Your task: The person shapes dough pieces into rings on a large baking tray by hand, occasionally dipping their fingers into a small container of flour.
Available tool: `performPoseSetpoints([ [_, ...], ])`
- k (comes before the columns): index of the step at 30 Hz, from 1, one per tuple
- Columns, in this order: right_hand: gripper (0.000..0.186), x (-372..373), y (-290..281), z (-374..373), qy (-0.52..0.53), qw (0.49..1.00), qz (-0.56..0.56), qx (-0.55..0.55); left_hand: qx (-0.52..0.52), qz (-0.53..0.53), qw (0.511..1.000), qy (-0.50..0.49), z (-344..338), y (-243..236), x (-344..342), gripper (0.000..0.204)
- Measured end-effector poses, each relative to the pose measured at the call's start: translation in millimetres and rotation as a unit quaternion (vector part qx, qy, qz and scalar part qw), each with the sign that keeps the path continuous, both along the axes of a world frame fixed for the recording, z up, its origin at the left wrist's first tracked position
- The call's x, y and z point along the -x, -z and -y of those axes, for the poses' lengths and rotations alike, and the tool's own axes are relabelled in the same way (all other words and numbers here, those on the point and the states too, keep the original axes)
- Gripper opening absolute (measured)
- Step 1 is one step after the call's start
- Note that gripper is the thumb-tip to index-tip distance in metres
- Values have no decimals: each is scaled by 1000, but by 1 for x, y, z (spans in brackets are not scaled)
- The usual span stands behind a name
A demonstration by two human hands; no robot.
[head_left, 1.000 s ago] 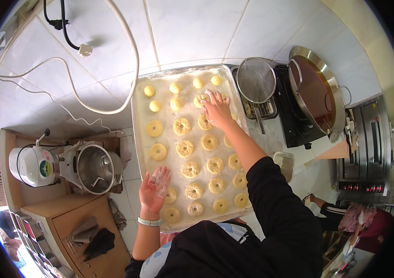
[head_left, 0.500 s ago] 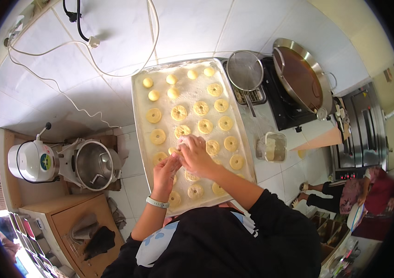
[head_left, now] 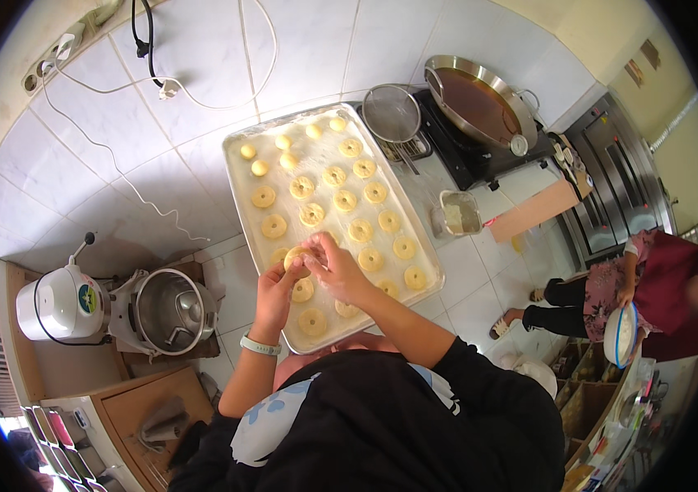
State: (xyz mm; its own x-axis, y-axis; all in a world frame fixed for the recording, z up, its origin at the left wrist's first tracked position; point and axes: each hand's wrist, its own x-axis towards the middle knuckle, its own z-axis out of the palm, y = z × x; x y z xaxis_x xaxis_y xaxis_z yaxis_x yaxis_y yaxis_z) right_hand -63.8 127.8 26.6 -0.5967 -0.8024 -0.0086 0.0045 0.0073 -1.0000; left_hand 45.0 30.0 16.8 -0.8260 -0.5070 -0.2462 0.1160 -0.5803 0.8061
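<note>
My left hand [head_left: 278, 284] and my right hand [head_left: 334, 269] meet over the near part of a floured metal tray [head_left: 240, 182]. Between their fingertips they pinch a pale yellow dough ring [head_left: 292, 257]; the fingers partly cover it, so its hole is hard to make out. Rows of flat dough rings [head_left: 333, 175], each with a small hole, lie on the tray around and under my hands. Several round dough balls [head_left: 260, 168] sit at its far end. White flour dusts my right fingers.
Right of the tray are a sieve [head_left: 392, 113], a stove [head_left: 447, 135] bearing a wide pan of brown liquid [head_left: 480, 98], and a clear container [head_left: 460, 212]. A stand mixer [head_left: 173, 305] stands left. Far right, another person [head_left: 611, 287] holds a white tub with a blue rim [head_left: 618, 336].
The view has turned, shifting the tray and stove leftward. The dough in my fingers now shows more fully, and my hands stay together. The other person's tub has come further into view.
</note>
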Motion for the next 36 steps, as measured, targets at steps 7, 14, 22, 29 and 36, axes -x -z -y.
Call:
performPoseSetpoints([
  [7, 28, -47, -19, -26, -13, 995, -97, 6, 93, -21, 995, -35, -18, -13, -47, 23],
  [14, 27, -91, -10, -39, 21, 997, 59, 43, -31, -19, 999, -28, -24, -6, -91, 24],
  [22, 28, -118, -14, -48, -19, 993, 115, 7, -24, 47, 996, 73, -11, 3, -123, 28],
  [29, 29, -107, -23, -45, -1, 991, 134, -14, -9, 23, 999, 24, -12, -4, -124, 28],
  [36, 25, -58, -31, -46, -37, 994, 91, -54, -17, 48, 999, 19, -13, -19, -84, 26],
])
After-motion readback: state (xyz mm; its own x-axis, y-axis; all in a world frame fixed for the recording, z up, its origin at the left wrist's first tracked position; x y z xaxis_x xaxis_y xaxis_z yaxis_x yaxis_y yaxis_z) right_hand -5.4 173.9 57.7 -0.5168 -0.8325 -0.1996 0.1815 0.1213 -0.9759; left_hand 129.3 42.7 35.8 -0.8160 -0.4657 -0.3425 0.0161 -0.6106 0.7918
